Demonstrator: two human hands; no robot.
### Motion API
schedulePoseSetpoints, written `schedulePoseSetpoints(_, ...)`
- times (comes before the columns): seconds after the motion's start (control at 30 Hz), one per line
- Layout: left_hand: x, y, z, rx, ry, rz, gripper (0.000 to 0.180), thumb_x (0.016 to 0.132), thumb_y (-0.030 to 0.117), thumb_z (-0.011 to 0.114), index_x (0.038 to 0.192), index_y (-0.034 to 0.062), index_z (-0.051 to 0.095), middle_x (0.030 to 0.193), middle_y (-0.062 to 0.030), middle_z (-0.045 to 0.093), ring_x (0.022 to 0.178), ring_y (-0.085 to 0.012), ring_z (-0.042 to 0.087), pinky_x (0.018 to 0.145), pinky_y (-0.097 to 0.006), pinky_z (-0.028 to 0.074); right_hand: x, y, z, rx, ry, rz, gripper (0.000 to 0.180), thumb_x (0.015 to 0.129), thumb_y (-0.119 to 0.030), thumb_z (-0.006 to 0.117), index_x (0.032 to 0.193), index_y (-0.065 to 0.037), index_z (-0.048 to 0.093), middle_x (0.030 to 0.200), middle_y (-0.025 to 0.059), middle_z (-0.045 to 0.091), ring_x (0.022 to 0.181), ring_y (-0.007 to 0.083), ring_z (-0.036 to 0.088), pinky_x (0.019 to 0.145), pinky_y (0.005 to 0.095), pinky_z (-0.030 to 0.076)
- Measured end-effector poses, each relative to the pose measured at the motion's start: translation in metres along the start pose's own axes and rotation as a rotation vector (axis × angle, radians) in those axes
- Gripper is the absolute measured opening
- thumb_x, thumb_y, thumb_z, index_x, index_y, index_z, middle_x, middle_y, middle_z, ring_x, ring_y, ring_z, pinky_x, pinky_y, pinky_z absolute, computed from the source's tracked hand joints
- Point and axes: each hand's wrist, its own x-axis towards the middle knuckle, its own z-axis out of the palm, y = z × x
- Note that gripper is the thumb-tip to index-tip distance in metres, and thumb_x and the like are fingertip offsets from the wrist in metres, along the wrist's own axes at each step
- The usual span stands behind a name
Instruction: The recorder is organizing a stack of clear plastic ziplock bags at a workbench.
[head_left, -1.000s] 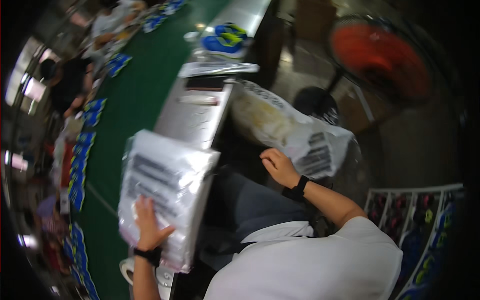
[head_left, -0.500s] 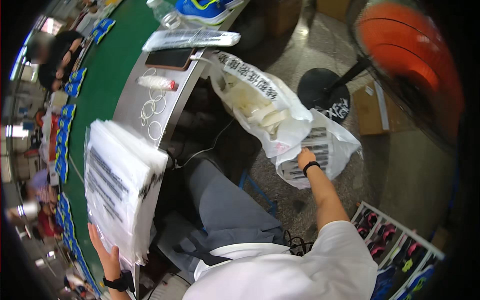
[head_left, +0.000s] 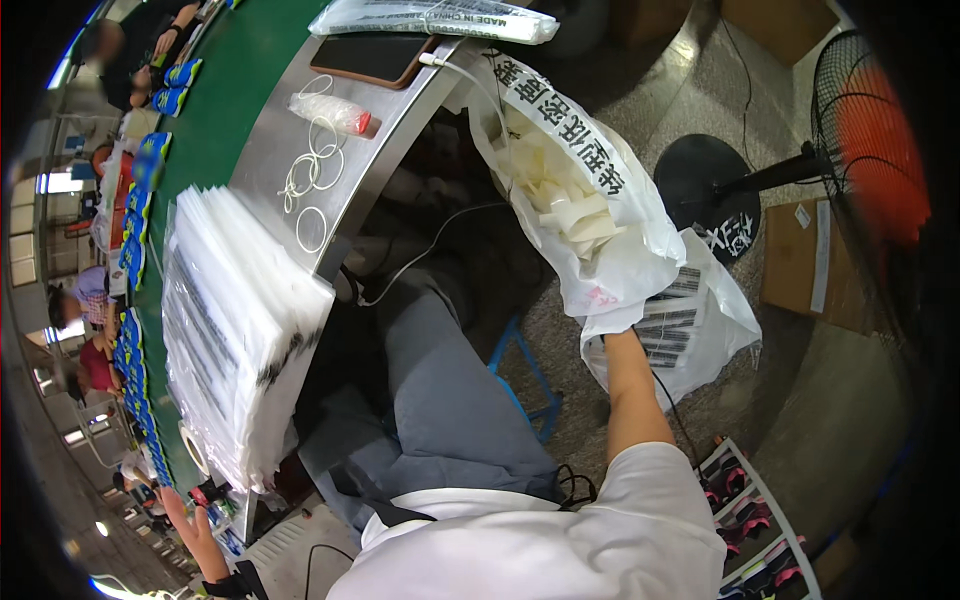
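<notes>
My left hand (head_left: 188, 517) is at the lower left with fingers apart and holds nothing; it sits just below the near end of a thick stack of clear plastic bags (head_left: 235, 340) that lies on the steel table (head_left: 400, 120). My right forearm reaches up into a large white plastic bag (head_left: 600, 230) that hangs from the table's edge and holds white strips. Only the wrist of my right hand (head_left: 622, 345) shows; the fingers are hidden in the bag. A second white bag with barcode labels (head_left: 690, 325) hangs behind it.
On the steel table lie a dark phone (head_left: 370, 55) on a white cable, loose rubber bands (head_left: 308, 175) and a small packet (head_left: 332, 110). A green conveyor (head_left: 225, 95) carries blue packets. A red fan (head_left: 870, 150), a cardboard box (head_left: 810, 260) and shoes (head_left: 740, 500) stand at right.
My head has tilted further down and right. My left hand has slid off the stack of bags to below its near end. My right hand has gone deeper into the white bag.
</notes>
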Motion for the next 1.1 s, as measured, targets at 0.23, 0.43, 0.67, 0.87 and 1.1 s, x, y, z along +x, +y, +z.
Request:
schedulePoseSetpoints(0.23,-0.004,0.038,0.029,-0.007,0.000,0.075,0.063,0.086,0.022,0.051,0.141,0.0069,0.023,0.144,-0.0107,0.027,0.132,-0.0253,0.027,0.105,-0.044,0.018,-0.001,-0.004,-0.011,-0.016,0.018,-0.040,0.034,0.086,-0.029,0.042,0.109,-0.010,0.059,0.113,0.0154,0.059,0.103,0.0333,0.057,0.087,0.0410,0.046)
schedulePoseSetpoints(0.43,-0.002,0.090,0.059,-0.216,-0.004,0.410,0.067,0.071,0.012,0.060,0.131,-0.0026,0.034,0.131,-0.0158,0.041,0.124,-0.0279,0.036,0.106,-0.037,0.022,-0.062,-0.004,-0.172,0.103,-0.127,-0.191,0.047,0.056,-0.019,0.077,0.099,-0.010,0.061,0.095,0.0122,0.061,0.092,0.0303,0.059,0.078,0.0403,0.047)
schedulePoseSetpoints(0.67,-0.013,0.168,0.131,-0.553,-0.938,0.768,0.073,0.076,0.031,0.070,0.132,0.0005,0.035,0.128,-0.0181,0.045,0.119,-0.0289,0.045,0.100,-0.036,0.033,-0.121,-0.122,-0.440,0.868,0.181,-0.222,0.048,0.054,-0.013,0.071,0.098,0.004,0.059,0.085,0.0072,0.060,0.081,0.0155,0.057,0.073,0.0282,0.045)
schedulePoseSetpoints(0.87,-0.002,0.209,0.130,-1.189,-0.906,0.538,0.070,0.071,0.012,0.075,0.128,0.0024,0.036,0.117,-0.0077,0.050,0.108,-0.0148,0.047,0.093,-0.031,0.039,-0.113,-0.345,-0.539,0.955,0.263,-0.533,0.054,0.068,-0.017,0.071,0.115,0.001,0.051,0.095,0.0074,0.058,0.086,0.0126,0.055,0.073,0.0244,0.045)
schedulePoseSetpoints(1.1,0.057,0.135,0.071,-1.811,-0.676,0.198,0.041,0.089,0.031,0.054,0.117,0.0020,0.047,0.102,-0.0072,0.057,0.087,-0.0144,0.058,0.076,-0.029,0.051,-0.099,-0.460,-0.517,0.416,0.517,-1.160,0.043,0.066,-0.009,0.074,0.103,-0.003,0.054,0.121,0.0150,0.044,0.107,0.0324,0.047,0.082,0.0361,0.045)
